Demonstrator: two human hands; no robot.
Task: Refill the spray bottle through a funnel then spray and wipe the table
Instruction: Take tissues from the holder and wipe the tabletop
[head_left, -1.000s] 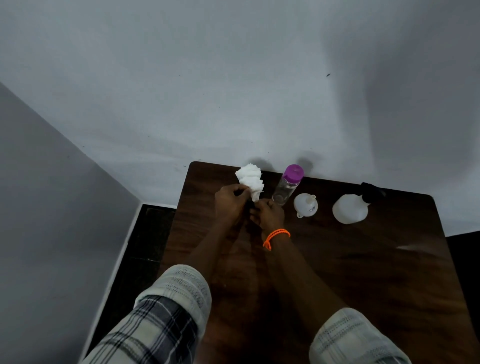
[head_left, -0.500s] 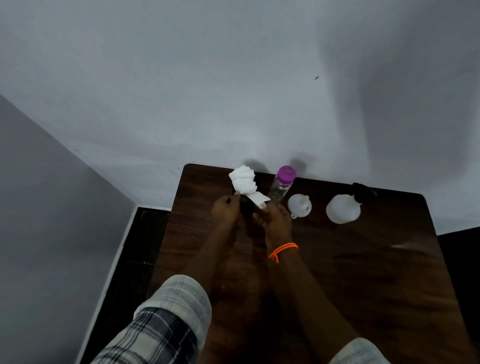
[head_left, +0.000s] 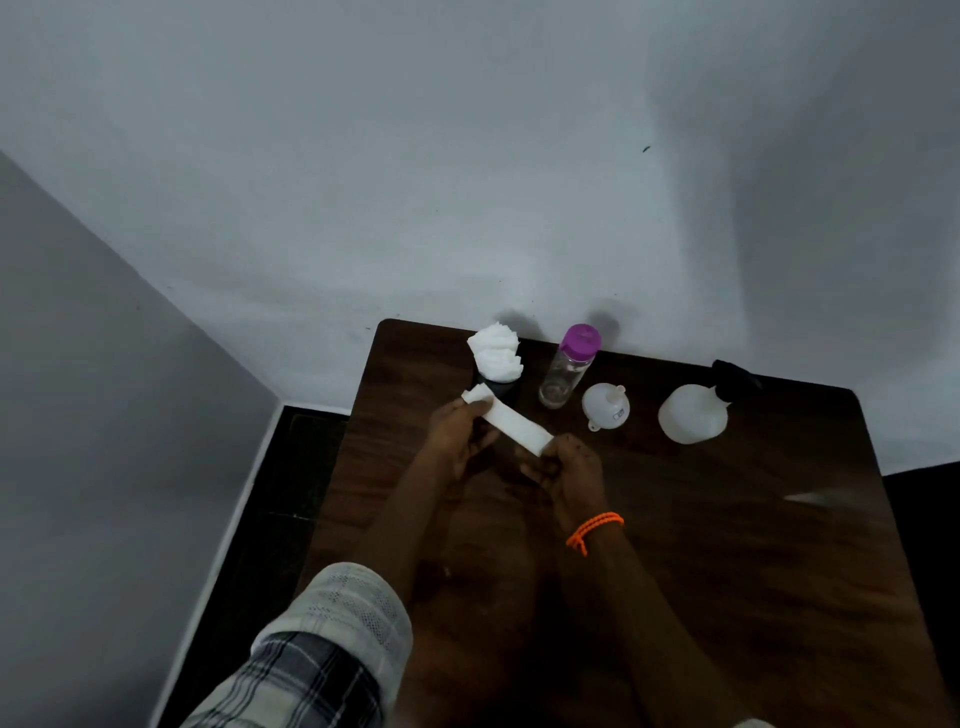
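Observation:
A folded white tissue (head_left: 511, 423) is stretched between my two hands above the dark wooden table (head_left: 727, 545). My left hand (head_left: 460, 434) pinches its far-left end and my right hand (head_left: 563, 465), with an orange band at the wrist, pinches its near-right end. Behind them a dark holder (head_left: 501, 387) is stuffed with bunched white tissues (head_left: 496, 353). To the right stand a clear bottle with a purple cap (head_left: 569, 366), a white funnel (head_left: 605, 405) lying on the table, and a white spray bottle (head_left: 693, 410) with a black head.
The table stands against a pale wall, with another wall and a strip of dark floor (head_left: 270, 499) to its left. My plaid sleeve (head_left: 322, 654) fills the lower left of the view.
Both hands have pulled one tissue out of the holder and drawn back towards me. The tissue has come free and now spans between the two hands.

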